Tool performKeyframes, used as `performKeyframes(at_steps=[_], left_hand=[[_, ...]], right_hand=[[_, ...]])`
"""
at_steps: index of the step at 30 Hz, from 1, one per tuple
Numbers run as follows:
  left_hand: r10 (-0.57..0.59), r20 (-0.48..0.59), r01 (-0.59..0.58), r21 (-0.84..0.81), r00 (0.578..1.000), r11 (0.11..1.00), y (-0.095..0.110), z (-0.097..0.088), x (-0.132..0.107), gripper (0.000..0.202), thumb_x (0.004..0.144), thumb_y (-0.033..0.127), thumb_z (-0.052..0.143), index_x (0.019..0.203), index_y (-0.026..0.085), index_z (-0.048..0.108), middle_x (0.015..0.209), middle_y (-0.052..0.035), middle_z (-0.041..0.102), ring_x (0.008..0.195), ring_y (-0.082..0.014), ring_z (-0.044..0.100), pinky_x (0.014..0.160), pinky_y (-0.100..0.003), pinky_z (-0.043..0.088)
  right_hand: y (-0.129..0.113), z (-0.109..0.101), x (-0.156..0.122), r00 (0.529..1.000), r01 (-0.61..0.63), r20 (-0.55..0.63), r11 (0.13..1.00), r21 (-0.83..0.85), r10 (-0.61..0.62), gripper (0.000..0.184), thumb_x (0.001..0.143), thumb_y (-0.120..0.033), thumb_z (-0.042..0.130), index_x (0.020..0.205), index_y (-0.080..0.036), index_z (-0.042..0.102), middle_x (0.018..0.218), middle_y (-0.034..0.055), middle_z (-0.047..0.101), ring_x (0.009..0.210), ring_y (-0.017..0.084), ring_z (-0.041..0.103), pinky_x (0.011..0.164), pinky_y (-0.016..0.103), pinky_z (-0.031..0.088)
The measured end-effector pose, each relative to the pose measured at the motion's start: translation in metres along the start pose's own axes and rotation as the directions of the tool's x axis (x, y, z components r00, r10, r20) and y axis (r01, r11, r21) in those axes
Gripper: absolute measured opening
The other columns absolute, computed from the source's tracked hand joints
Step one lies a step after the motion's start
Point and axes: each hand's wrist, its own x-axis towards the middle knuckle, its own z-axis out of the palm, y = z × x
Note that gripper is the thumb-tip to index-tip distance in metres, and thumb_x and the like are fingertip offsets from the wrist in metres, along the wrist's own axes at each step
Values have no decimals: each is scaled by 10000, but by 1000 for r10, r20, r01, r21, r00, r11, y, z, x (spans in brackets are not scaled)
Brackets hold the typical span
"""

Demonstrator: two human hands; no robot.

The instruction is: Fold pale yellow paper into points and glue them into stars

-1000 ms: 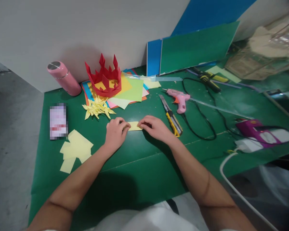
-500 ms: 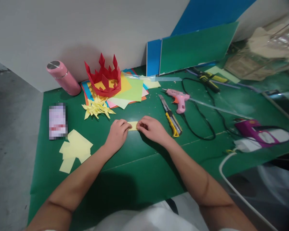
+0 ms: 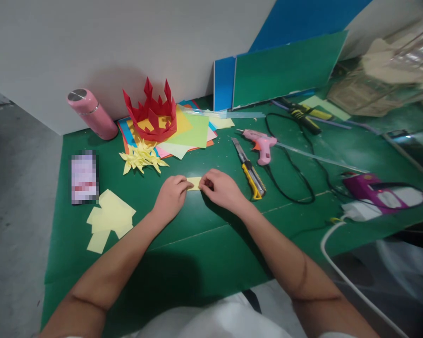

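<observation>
A small folded yellow paper strip point(image 3: 195, 183) lies on the green mat point(image 3: 204, 244) between my two hands. My left hand point(image 3: 170, 196) pinches its left end with curled fingers. My right hand point(image 3: 221, 189) presses and pinches its right end, fingers closed over it. Only a short middle piece of the strip shows between the fingertips. A spiky yellow paper shape point(image 3: 142, 158) lies just beyond my left hand.
A red paper crown point(image 3: 151, 114) sits on a stack of coloured sheets point(image 3: 190, 134) by the wall. Loose yellow sheets point(image 3: 109, 218), a phone point(image 3: 84, 176) and a pink bottle point(image 3: 93, 115) lie left. A utility knife point(image 3: 249, 170), pink glue gun point(image 3: 261, 143) and cables point(image 3: 296, 178) lie right.
My right hand has slid left along the yellow strip toward my left hand, so less of the paper shows between them. The left hand has barely moved.
</observation>
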Motion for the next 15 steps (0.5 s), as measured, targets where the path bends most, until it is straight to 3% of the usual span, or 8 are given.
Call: performKeyframes(at_steps=[5,15], left_hand=[[-9,-45,9,-2,999,1000,2,1,2,128,873,203,553,834,173,671,872,-50,628,816,-175,559,770,-325,443],[-42,-19,43,43,999,998,3,3,6,201,886,278,564,738,159,627,823,-40,612,772,-172,536,716,-313,404]], right_hand=[[1,-1,0,1000,12,5,999,38,-12,65,790,-151,585,736,-179,560,727,20,557,662,134,515,608,252,381],[-2,-1,1,999,-36,22,999,16,35,100,806,-221,628,731,-178,577,737,18,554,669,133,509,616,253,356]])
